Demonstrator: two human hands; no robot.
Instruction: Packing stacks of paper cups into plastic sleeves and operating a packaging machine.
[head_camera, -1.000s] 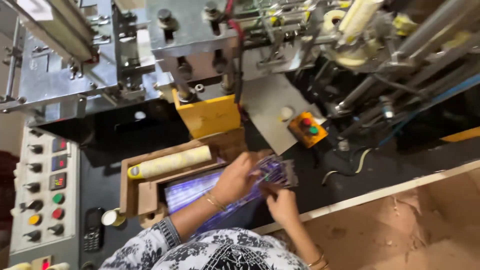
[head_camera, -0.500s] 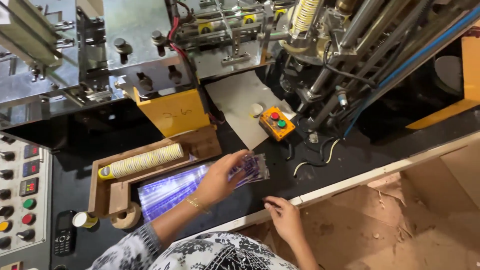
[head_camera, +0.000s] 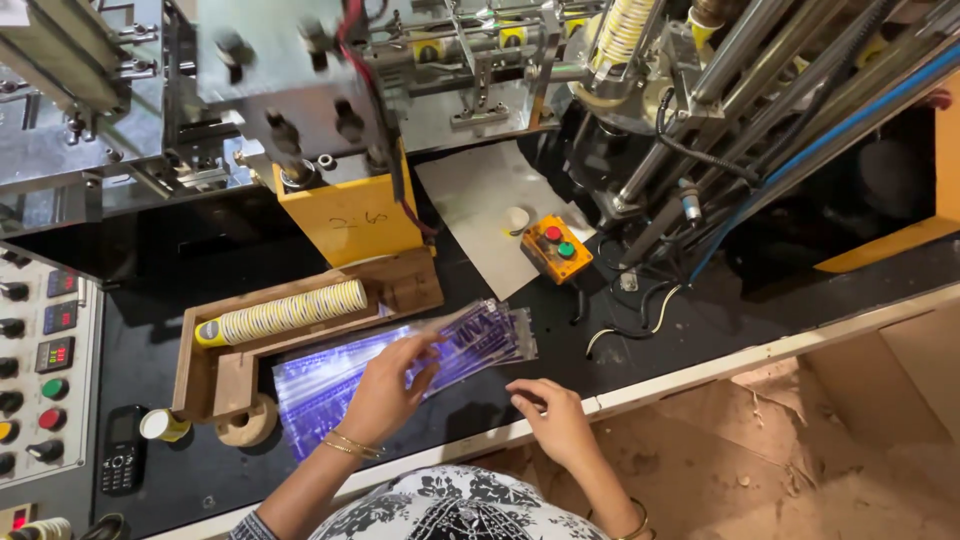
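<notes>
**Head cam: your hands on the plastic sleeves beside the wooden tray**

Only one view here, looking down. Landmark is the wooden tray (head_camera: 205, 375), rough, boxy, open-topped, sitting on the black bench. Lying in it is a long stack of nested paper cups (head_camera: 285, 312), ribbed-looking with yellow stripes, tipped on its side.

Just right of the tray is a flat pile of clear plastic sleeves (head_camera: 400, 370), glossy and crinkly with purple print, fanned out a bit at the far end. Near the tray's front corner there's a small cardboard ring (head_camera: 246, 424) and a little yellow cup (head_camera: 162, 425), with a dark phone (head_camera: 122, 461) beside that. Well right of the tray, past the sleeves, is an orange button box (head_camera: 556, 246) on a grey sheet.

Your left hand (head_camera: 385, 395) is loosely curled on the sleeves, fingers pinching the top one. Your right hand (head_camera: 552, 420) is right of the pile, flat-ish and half open, fingertips on the bench edge, gripping nothing that I can see.
</notes>
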